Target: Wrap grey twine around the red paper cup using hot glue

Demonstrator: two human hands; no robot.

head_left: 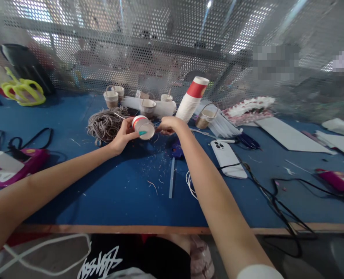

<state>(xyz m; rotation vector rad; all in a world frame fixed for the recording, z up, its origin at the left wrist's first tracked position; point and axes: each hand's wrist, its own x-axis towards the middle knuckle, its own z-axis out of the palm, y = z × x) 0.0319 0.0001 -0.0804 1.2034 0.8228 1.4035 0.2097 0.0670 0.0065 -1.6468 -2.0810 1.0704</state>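
My left hand (122,137) grips a small paper cup (137,123), white with a red band, tipped so that one round end faces me. Close to the cup's right side is my right hand (170,124), its fingers pinched together; what they hold is too small to make out. A heap of grey-brown cord (103,126) lies just left of the cup. Below my right hand rests a blue glue gun (177,150) with a clear glue stick (172,180) sticking out towards me. A leaning stack of paper cups (187,106) stands behind that hand.
Small cups with cord wrapping and handles (148,109) stand at the back, one little bucket (203,121) right of the stack. Further right are clear glue sticks (218,121), a white phone (228,158), black cables (259,184) and white board (293,133). A magenta tool (34,161) lies left.
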